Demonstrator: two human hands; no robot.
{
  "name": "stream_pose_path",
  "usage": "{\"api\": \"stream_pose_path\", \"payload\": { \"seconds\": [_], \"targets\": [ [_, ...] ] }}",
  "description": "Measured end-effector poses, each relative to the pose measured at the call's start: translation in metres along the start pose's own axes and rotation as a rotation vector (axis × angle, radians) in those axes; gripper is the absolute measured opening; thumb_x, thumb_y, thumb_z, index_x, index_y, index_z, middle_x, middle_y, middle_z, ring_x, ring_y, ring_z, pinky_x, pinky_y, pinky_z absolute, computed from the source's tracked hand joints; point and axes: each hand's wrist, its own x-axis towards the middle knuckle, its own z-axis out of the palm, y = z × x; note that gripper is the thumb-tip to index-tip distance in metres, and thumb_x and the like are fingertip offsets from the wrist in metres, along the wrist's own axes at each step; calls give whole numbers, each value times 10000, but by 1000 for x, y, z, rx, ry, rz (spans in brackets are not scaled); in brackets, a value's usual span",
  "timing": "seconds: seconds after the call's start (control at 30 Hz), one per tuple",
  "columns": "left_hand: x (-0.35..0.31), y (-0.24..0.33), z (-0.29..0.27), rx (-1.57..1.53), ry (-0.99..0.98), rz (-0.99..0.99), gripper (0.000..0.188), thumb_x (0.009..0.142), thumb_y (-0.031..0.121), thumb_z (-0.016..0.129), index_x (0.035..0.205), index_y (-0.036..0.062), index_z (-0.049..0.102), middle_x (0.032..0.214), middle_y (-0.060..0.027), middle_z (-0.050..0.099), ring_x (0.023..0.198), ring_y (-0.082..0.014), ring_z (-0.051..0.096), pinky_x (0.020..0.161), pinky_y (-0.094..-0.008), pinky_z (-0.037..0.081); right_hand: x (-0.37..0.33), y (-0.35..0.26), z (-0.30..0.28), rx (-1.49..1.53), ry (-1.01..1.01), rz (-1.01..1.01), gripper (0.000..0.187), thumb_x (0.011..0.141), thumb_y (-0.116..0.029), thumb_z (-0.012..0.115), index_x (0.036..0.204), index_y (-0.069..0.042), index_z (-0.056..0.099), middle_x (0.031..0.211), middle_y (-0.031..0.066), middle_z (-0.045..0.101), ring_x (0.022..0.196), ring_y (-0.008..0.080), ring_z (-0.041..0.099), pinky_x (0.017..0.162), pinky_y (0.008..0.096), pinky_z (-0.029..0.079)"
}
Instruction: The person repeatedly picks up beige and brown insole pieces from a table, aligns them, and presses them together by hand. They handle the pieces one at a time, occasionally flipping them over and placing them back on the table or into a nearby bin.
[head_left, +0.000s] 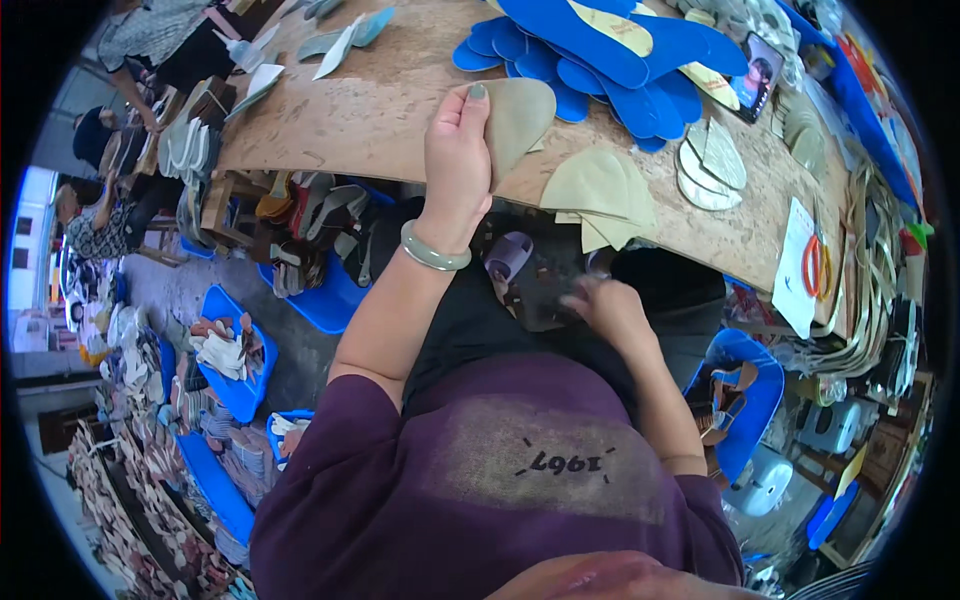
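My left hand (460,160) is closed on a tan, rounded shoe piece (522,118), thumb on top, at the near edge of the wooden table (350,110). A small corner of another pale piece peeks out beneath it. My right hand (610,308) is lower, in front of my lap and below the table edge. Motion smears its fingers, so I cannot see whether anything is in them. Between the hands, a fanned stack of similar tan pieces (600,190) overhangs the edge. To its right lie several pale, shiny rounded pieces (710,168).
A pile of blue insoles (560,65) covers the far middle of the table. A phone (758,75) stands at the right, with orange-handled scissors (818,265) by a white sheet (797,265). Blue bins (240,350) sit on the floor. Other people (95,205) are at far left.
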Motion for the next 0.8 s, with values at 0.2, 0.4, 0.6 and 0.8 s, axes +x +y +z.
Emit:
{"api": "stream_pose_path", "payload": {
  "seconds": [0.2, 0.4, 0.6, 0.8],
  "targets": [
    [-30, -22, 13, 287, -109, 140, 195, 1005, 170, 464, 1080, 8, 540, 898, -32, 623, 785, -65, 554, 693, -225, 457, 21, -81, -50, 537, 320, -66, 154, 887, -127, 629, 960, 1, 671, 768, 13, 669, 627, 50, 574, 547, 206, 449],
    [-50, -18, 11, 764, -103, 586, 393, 944, 115, 552, 1292, 5, 405, 969, -134, 629, 874, -217, 613, 782, -304, 482, 33, -83, -51, 683, 327, 78, 151, 905, -109, 623, 941, 28, 675, 749, 42, 675, 681, 70, 611, 626, 210, 482],
    [-104, 2, 4, 585, -527, 241, 360, 918, 115, 605, 1235, -43, 543, 1083, -135, 639, 976, -209, 628, 872, -306, 486, 24, -63, -46, 877, 320, -42, 87, 878, -97, 661, 881, -10, 652, 723, 2, 630, 619, 52, 566, 578, 190, 451],
    [-109, -4, 0, 189, -477, -182, 383, 986, 105, 495, 1330, -59, 453, 1118, -90, 631, 993, -114, 606, 902, -253, 475, 41, -56, -42, 934, 237, 31, 145, 841, -127, 715, 833, -35, 603, 725, -17, 603, 606, 34, 538, 550, 173, 437]
  ]
}}
